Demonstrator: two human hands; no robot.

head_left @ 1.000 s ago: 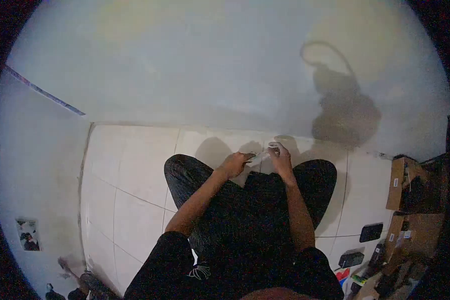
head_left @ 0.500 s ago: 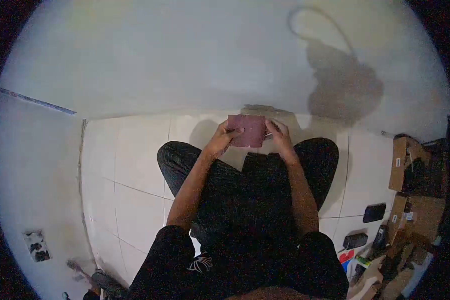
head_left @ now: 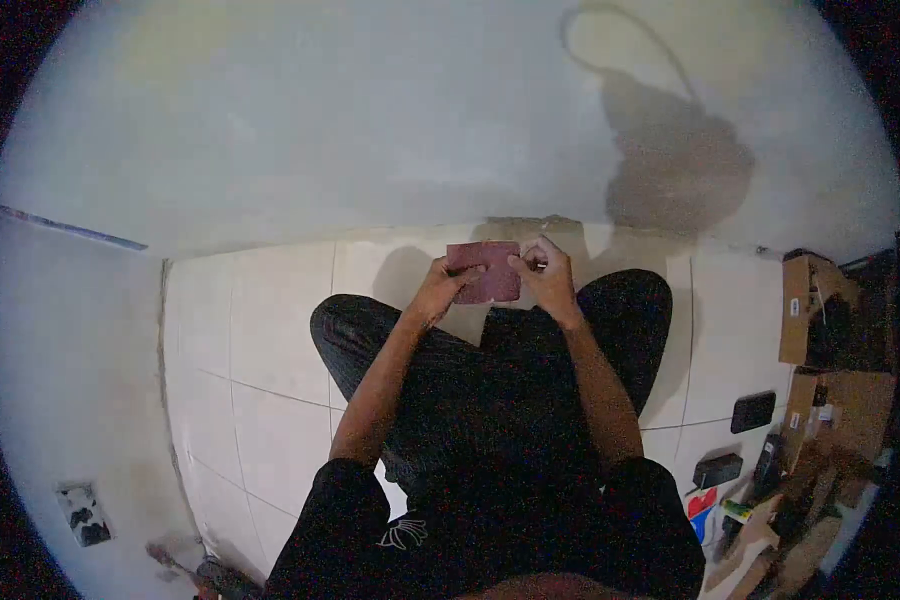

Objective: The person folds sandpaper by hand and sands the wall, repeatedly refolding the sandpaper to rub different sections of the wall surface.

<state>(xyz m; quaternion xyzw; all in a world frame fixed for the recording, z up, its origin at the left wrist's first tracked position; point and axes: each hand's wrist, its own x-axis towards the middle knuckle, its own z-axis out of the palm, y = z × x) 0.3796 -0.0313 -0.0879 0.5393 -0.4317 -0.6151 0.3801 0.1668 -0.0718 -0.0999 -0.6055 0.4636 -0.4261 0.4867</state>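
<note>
A flat, reddish-brown square sheet [head_left: 490, 288], its surface like sandpaper, is held up above my crossed legs. My left hand [head_left: 437, 293] is closed on its left side, with the thumb lying across the front. At the right edge, my right hand [head_left: 552, 282] pinches the sheet with its thumb in front; the index finger is bent and raised near the top right corner. The fingers behind the sheet are hidden.
Ahead is a pale wall [head_left: 370, 130] with shadows on it. Cream floor tiles [head_left: 270, 320] surround my legs. On the right lie a dark phone-like slab [head_left: 753, 411], a black box [head_left: 717, 469] and cardboard boxes [head_left: 796, 310]. Part of another person [head_left: 228, 577] shows at the lower left.
The sheet has shifted slightly left and down in view. My right thumb has come onto the front of its right edge, and the right index finger has lifted and bent.
</note>
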